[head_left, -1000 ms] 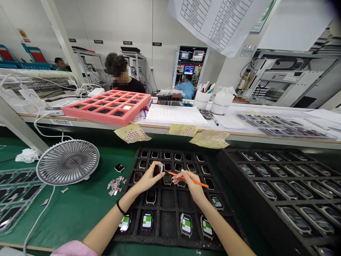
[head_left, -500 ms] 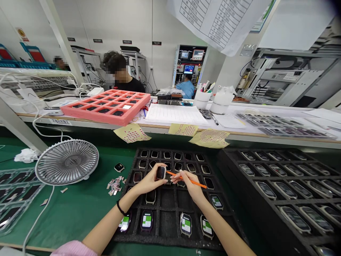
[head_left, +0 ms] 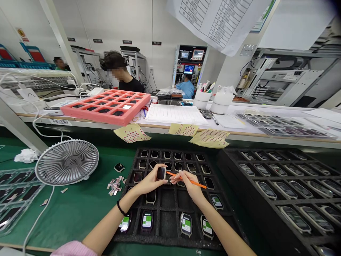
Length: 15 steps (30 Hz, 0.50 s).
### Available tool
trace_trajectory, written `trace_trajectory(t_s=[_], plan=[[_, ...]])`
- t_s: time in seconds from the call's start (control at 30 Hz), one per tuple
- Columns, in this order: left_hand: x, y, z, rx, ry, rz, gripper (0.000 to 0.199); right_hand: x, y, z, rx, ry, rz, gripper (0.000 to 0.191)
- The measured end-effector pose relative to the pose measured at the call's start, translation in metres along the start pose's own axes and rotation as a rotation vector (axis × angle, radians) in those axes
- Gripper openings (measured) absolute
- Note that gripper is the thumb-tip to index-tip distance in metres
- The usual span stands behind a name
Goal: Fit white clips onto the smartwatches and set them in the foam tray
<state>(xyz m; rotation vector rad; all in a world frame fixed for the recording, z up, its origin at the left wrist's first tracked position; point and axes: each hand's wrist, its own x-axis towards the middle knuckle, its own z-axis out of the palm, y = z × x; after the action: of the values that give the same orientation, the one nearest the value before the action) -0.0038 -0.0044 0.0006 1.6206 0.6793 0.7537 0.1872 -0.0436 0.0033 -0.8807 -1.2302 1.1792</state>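
- Left hand (head_left: 151, 180): thumb and fingers closed on the sides of a watch (head_left: 161, 173), held above the black tray (head_left: 167, 225) with its dark screen towards me, presumably to leave its right edge accessible.
- Right hand (head_left: 188, 181): grips an orange stick (head_left: 199, 184) like a pen, probably for fine control. The tip lies at the watch's right edge; contact cannot be told.
- Black tray, beneath both hands: its compartments likely keep the watches apart. Those beyond my hands have dark screens; several nearer me are lit green and white.
- Second tray (head_left: 245, 186), right of my right hand: rows of watches.
- Pink tray (head_left: 133, 115), beyond my left hand: dark pieces in its cells.
- Scraps (head_left: 115, 185), left of my left hand: loose on the green worktop (head_left: 77, 213).
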Motion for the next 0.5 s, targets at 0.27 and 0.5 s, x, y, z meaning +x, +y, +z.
trace_trajectory(t_s=[0.27, 0.5], plan=[[-0.0002, -0.0008, -0.0016, 0.053, -0.005, 0.015, 0.049, 0.0004, 0.0021, -0.0023, -0.006, -0.019, 0.01, 0.038], [0.0001, 0.006, -0.0065, 0.093, -0.033, -0.027, 0.057, 0.003, -0.0065, -0.0008, -0.029, -0.035, 0.021, 0.04]])
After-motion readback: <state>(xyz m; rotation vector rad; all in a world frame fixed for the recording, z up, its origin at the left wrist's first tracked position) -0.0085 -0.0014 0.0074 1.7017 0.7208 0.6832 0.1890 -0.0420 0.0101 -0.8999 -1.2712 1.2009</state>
